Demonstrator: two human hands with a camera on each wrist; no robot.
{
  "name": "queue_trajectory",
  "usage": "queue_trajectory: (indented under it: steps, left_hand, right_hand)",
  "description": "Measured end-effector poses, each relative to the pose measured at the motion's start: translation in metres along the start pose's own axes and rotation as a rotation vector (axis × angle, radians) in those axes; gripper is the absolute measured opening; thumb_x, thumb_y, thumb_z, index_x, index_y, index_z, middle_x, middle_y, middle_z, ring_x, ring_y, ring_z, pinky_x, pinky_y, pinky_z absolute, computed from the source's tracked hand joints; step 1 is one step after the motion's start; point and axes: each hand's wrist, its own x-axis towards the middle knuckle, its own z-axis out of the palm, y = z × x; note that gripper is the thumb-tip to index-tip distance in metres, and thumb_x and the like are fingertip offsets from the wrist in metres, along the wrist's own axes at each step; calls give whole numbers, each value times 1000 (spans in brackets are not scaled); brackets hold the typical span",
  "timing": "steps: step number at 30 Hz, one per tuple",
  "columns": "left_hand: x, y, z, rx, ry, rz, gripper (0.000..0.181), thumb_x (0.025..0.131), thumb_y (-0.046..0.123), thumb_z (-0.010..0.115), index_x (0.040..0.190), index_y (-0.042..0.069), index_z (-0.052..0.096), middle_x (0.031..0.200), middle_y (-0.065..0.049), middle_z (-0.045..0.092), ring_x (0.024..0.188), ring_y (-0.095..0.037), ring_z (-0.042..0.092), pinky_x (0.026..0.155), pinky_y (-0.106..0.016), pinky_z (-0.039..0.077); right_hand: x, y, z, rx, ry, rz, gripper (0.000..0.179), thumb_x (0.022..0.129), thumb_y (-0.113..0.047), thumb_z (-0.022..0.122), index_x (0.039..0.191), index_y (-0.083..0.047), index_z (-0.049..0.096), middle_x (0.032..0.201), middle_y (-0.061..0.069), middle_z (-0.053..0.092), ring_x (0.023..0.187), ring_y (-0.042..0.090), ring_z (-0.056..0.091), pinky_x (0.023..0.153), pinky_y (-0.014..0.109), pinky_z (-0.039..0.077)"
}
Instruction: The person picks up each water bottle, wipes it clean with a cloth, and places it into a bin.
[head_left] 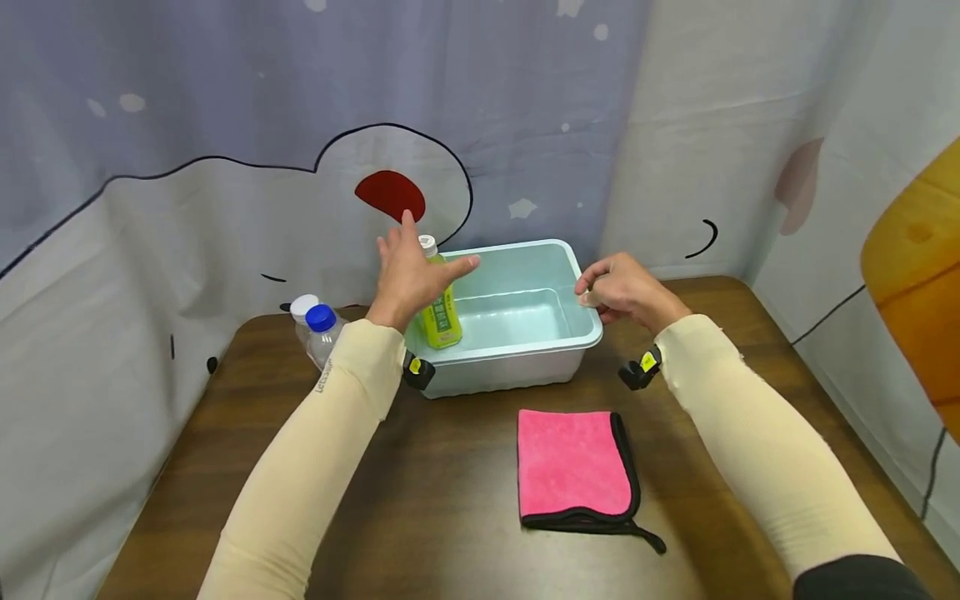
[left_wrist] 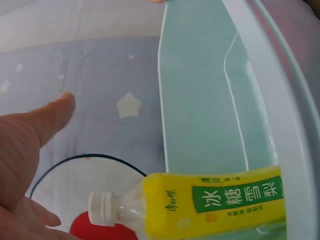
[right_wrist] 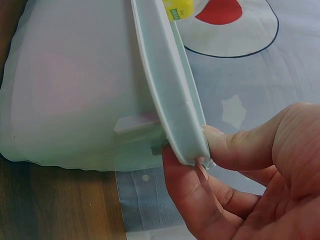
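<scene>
A pale green plastic basin (head_left: 517, 346) stands at the back of the table. My right hand (head_left: 626, 292) pinches its right rim; in the right wrist view the thumb lies inside the rim (right_wrist: 175, 105) and the fingers outside. A yellow-green drink bottle (head_left: 441, 312) with a white cap leans upright in the basin's left end. Over that end my left hand (head_left: 412, 271) is spread, thumb pointing right, with nothing held. In the left wrist view the bottle (left_wrist: 215, 202) shows beside the left hand (left_wrist: 25, 165), apart from the fingers.
Two clear bottles, one with a blue cap (head_left: 321, 317) and one with a white cap (head_left: 303, 307), stand left of the basin, partly behind the left forearm. A folded pink cloth (head_left: 576, 467) with black edging lies in front. A printed curtain (head_left: 525, 125) hangs behind the table.
</scene>
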Motion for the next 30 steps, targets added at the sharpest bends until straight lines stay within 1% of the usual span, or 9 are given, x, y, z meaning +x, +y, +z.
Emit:
queue_trajectory:
  steps: [5, 11, 14, 16, 19, 21, 26, 30]
  left_hand:
    - [-6, 6, -5, 8, -40, 18, 121, 85, 66, 73, 167, 32, -9, 178, -9, -7, 162, -42, -18, 124, -76, 7]
    - [-10, 13, -10, 77, -57, 49, 121, 84, 73, 67, 167, 34, -12, 177, -9, -10, 161, -44, -20, 122, -79, 5]
    - [-13, 16, -11, 121, -58, 69, 119, 84, 76, 64, 166, 34, -12, 177, -9, -10, 161, -44, -20, 124, -77, 3]
    - [-15, 18, -13, 150, -58, 86, 118, 85, 78, 61, 166, 35, -12, 177, -8, -12, 161, -44, -22, 126, -74, 0]
    - [-19, 20, -15, 197, -44, 110, 115, 86, 81, 56, 167, 34, -11, 176, -9, -14, 161, -44, -21, 129, -70, -4]
    - [-22, 21, -17, 230, -29, 116, 114, 86, 83, 53, 167, 33, -10, 176, -10, -15, 160, -45, -22, 128, -69, -7]
    - [-30, 21, -23, 290, 2, 101, 113, 86, 86, 49, 166, 34, -11, 175, -11, -19, 159, -48, -23, 126, -73, -9]
    - [-34, 20, -27, 319, -15, 92, 113, 86, 86, 49, 166, 34, -12, 174, -13, -21, 158, -49, -25, 126, -73, -9]
  right_hand:
    - [1, 1, 0, 14, 5, -3, 26, 93, 1, 69, 118, 8, 65, 87, 7, 62, 66, 14, 63, 58, 28, 59]
    - [3, 0, -1, 8, 14, -11, 24, 93, 1, 69, 117, 7, 66, 87, 6, 61, 67, 14, 61, 59, 28, 59]
    - [3, 1, -2, -4, 16, -12, 24, 94, 0, 69, 117, 6, 66, 88, 7, 61, 68, 14, 61, 60, 29, 59]
    - [3, 1, -2, -11, 11, -14, 24, 94, 0, 69, 117, 6, 65, 90, 7, 61, 69, 14, 61, 61, 29, 59]
    - [3, 2, -1, -7, 8, -15, 24, 94, 1, 68, 117, 7, 65, 90, 7, 61, 69, 13, 62, 62, 29, 60]
    - [4, 2, -1, -9, 8, -14, 24, 94, 0, 68, 117, 6, 65, 91, 7, 62, 69, 13, 62, 63, 29, 60]
    - [5, 2, -1, -5, 8, -17, 26, 94, 0, 68, 119, 7, 65, 92, 8, 61, 70, 14, 62, 64, 31, 61]
    - [5, 2, -2, 3, 11, -25, 26, 94, 1, 68, 119, 8, 64, 88, 6, 61, 68, 13, 61, 61, 29, 59]
